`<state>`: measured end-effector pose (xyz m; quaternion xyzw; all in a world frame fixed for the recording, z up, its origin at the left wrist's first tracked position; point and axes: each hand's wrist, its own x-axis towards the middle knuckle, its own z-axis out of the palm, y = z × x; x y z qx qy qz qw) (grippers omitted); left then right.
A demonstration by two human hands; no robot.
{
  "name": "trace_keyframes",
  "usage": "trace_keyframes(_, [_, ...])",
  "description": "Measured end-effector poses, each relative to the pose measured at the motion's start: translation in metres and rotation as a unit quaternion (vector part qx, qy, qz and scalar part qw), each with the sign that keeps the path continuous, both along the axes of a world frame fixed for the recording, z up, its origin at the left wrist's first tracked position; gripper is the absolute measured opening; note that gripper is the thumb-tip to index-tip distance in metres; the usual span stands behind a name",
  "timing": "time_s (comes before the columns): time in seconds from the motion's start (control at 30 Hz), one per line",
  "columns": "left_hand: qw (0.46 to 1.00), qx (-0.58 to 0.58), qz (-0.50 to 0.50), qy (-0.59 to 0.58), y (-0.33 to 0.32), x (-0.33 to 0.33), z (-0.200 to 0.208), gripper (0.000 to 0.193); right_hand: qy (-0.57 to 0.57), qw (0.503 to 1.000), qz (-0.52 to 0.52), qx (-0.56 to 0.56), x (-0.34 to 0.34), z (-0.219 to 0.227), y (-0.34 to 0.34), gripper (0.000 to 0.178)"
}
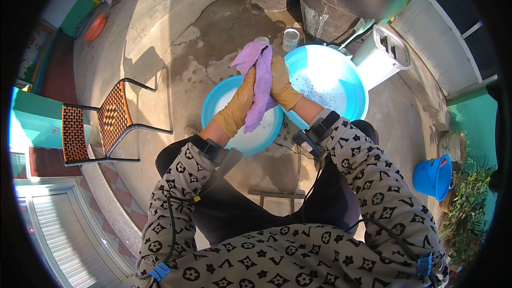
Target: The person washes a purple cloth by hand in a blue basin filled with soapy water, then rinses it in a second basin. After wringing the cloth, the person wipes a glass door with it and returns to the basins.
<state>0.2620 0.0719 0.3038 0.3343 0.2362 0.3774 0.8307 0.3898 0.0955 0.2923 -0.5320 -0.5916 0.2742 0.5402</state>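
Note:
A purple cloth point(262, 88) is bunched between my two gloved hands, its lower end hanging over a smaller blue basin point(213, 108) of whitish water. My left hand point(239, 105), in a tan rubber glove, grips the cloth from its left side. On the other side my right hand point(282, 84), gloved alike, is closed against it near the top. The fingers of both hands are partly hidden by the cloth. Just right of my right hand stands a larger blue basin point(356, 88) with sudsy water, its left rim partly behind that hand.
A white bin point(376, 56) stands beside the larger basin. Beyond are a small white cup point(290, 39) and big brown vats point(333, 8). A woven chair point(113, 114) stands left on the concrete. At right are a blue bucket point(432, 177) and a leafy plant point(469, 200).

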Motion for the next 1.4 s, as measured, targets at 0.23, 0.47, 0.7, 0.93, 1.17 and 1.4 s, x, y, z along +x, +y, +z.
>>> trace_keyframes(0.23, [0.975, 0.087, 0.174, 0.106, 0.025, -0.016, 0.019, 0.059, 0.565, 0.780, 0.265, -0.053, 0.030, -0.012, 0.035, 0.035])
trace_keyframes(0.47, [0.951, 0.023, -0.025, -0.306, 0.027, -0.016, 0.031, 0.060, 0.156, 0.948, 0.273, 0.042, 0.009, -0.012, 0.011, 0.054])
trace_keyframes(0.7, [0.987, 0.113, 0.036, -0.106, 0.018, 0.004, 0.018, 0.056, -0.099, 0.988, 0.087, 0.077, -0.022, -0.024, -0.002, 0.056])
trace_keyframes(0.93, [0.756, 0.461, 0.309, 0.346, 0.027, 0.005, 0.014, 0.035, -0.064, 0.994, 0.076, 0.039, -0.043, -0.041, -0.018, 0.056])
trace_keyframes(1.17, [0.396, 0.631, 0.274, 0.608, 0.038, -0.002, -0.004, 0.042, -0.065, 0.994, 0.083, 0.026, -0.048, -0.053, -0.029, 0.056])
trace_keyframes(1.4, [0.372, 0.637, 0.192, 0.647, 0.028, 0.009, -0.022, 0.052, 0.026, 0.997, 0.078, 0.014, -0.027, -0.058, -0.010, 0.056])
